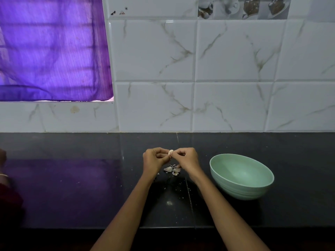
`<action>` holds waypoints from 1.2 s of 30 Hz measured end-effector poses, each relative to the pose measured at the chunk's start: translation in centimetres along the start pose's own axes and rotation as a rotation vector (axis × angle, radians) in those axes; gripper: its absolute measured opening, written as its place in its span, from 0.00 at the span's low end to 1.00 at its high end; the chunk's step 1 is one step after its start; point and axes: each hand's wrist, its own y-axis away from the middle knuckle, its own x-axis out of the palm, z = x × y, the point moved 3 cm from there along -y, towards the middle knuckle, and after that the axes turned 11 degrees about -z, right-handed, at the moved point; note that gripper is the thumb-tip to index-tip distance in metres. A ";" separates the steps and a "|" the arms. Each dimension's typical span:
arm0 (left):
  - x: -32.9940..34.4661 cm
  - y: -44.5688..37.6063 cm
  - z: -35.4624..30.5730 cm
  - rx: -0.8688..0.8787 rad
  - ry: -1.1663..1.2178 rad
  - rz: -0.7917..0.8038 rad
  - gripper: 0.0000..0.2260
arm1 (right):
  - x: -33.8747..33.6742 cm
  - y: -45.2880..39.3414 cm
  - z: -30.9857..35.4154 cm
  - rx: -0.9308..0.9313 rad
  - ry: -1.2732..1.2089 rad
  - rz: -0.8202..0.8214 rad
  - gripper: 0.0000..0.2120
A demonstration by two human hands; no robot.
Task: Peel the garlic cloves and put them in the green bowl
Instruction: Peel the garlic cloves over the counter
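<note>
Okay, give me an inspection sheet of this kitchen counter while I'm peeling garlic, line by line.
Surface: dark counter, glossy, reflecting the purple curtain.
Job's things: one garlic clove held between both hands; green bowl right of the hands, nothing seen inside it.
Clutter: garlic skins under the hands, small flakes scattered nearer the front edge.
Hands: left hand and right hand both pinch the clove above the counter.
Cables: nothing seen.
Surroundings: white marbled wall tiles; purple curtain at left; part of another person at the left edge.
</note>
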 end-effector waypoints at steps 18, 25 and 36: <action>-0.2 0.2 -0.3 0.003 -0.001 -0.002 0.08 | 0.0 0.1 0.0 0.118 -0.206 0.114 0.05; -0.1 0.2 -0.2 0.134 -0.125 -0.035 0.04 | 0.1 0.1 -0.1 0.101 -0.196 0.094 0.05; 0.3 0.2 -0.1 0.029 -0.026 0.001 0.06 | 0.1 0.0 -0.2 0.137 -0.174 0.004 0.04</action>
